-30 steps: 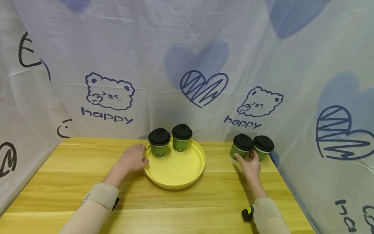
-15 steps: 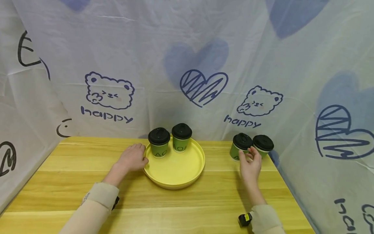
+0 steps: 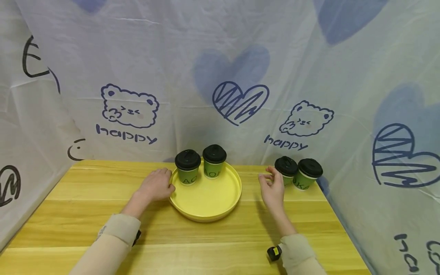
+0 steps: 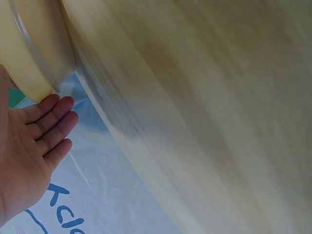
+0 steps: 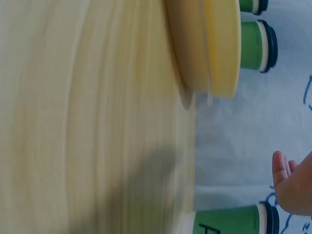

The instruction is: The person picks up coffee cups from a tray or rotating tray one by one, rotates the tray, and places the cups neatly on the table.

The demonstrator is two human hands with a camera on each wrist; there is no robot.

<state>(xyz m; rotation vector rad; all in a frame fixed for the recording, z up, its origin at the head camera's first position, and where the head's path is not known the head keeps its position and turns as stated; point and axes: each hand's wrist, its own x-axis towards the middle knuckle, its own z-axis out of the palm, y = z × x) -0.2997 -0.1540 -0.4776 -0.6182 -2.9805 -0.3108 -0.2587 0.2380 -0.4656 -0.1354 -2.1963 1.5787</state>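
My left hand (image 3: 156, 185) holds the left rim of a round yellow tray (image 3: 206, 208), the thumb over the edge and the other fingers along the outer wall, as the left wrist view shows. Two green paper cups with black lids, the left cup (image 3: 187, 176) and the right cup (image 3: 213, 170), stand upright at the back of the tray. To its right, a third cup (image 3: 286, 167) and a fourth (image 3: 304, 181) stand side by side on the table. My right hand (image 3: 274, 191), fingers loosely bent and holding nothing, is at the third cup's left side and partly hides it.
The wooden table (image 3: 192, 248) ends at a white cloth backdrop (image 3: 192, 114) printed with hearts and bears. Another cloth hangs along the right side, close to the fourth cup. A black wrist camera (image 3: 274, 253) sits by my right sleeve.
My right hand has come away from between the two cups on the right and moved left, past the third cup. My left hand, the tray and the cups stay in place.
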